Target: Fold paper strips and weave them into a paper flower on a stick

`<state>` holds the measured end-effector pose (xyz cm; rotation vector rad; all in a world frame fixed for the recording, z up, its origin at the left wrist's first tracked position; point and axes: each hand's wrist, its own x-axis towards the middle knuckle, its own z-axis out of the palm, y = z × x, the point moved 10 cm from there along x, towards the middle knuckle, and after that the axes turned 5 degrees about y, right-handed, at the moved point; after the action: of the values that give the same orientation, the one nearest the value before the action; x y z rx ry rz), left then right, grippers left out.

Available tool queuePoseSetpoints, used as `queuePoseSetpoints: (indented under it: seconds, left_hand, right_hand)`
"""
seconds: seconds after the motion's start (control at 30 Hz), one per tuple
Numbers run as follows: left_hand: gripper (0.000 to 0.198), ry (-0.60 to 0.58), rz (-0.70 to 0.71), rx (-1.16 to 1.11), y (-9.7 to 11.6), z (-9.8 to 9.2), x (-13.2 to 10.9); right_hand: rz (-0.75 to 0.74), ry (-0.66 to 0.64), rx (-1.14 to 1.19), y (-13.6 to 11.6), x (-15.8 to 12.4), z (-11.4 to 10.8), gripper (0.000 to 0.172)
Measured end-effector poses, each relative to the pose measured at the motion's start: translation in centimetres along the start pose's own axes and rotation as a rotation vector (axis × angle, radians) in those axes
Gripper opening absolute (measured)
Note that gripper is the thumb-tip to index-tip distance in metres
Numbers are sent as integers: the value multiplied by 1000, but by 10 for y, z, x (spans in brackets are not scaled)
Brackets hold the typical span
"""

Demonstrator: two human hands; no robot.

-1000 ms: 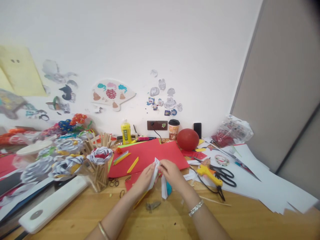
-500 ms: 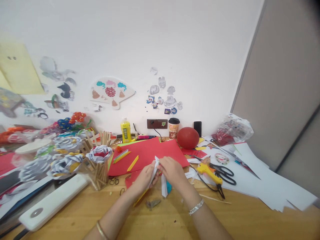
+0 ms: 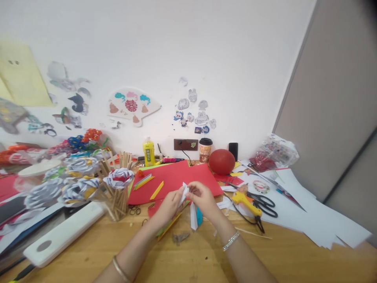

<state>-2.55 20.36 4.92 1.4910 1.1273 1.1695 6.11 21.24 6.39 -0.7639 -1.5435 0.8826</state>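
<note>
A folded piece of white paper (image 3: 184, 193) is held up between my two hands over the table's middle. My left hand (image 3: 171, 204) wraps round its lower left side, thumb on top. On its right side, the fingertips of my right hand (image 3: 202, 197) pinch the edge near the top. Just below my hands lies a folded white paper strip (image 3: 193, 217) with a blue piece (image 3: 199, 216) beside it. Under my left wrist a yellow strip (image 3: 169, 227) sticks out. Red paper sheets (image 3: 173, 179) spread behind my hands, with folded yellow strips (image 3: 157, 190) on them.
On the right, a yellow glue gun (image 3: 247, 204) lies beside black-handled scissors (image 3: 262, 204) and white paper sheets (image 3: 300, 214). A red balloon (image 3: 222, 162), lidded cup (image 3: 205, 151) and yellow bottle (image 3: 149, 152) stand along the wall. White paper roses (image 3: 81, 190) and wooden sticks (image 3: 114, 202) crowd the left.
My right hand's fingers have shifted from covering the paper's top to a looser pinch at its right edge, so more of the white paper shows. The view has shifted slightly.
</note>
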Motion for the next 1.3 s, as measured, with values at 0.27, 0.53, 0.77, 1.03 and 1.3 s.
queuePoseSetpoints:
  seconds: [0.27,0.53,0.77,1.03,1.3]
  left_hand:
    - [38,-38,-3,-28,0,2,-4]
    - [39,-163,-89,-161,-6,14,-7]
    - [30,-262,-163,-373,-14,23,-6]
    - [35,-375,-295,-376,-21,30,-14]
    - [36,-381,-235,-343,-23,31,-15]
  right_hand:
    - [-53,27,-88,-14,1,-4,7]
    - [64,41,89,0,0,-4,16]
    - [65,85,208,-3,1,-7,25]
    - [68,65,180,-5,3,-14,19]
    - [62,92,203,-5,7,-30,19]
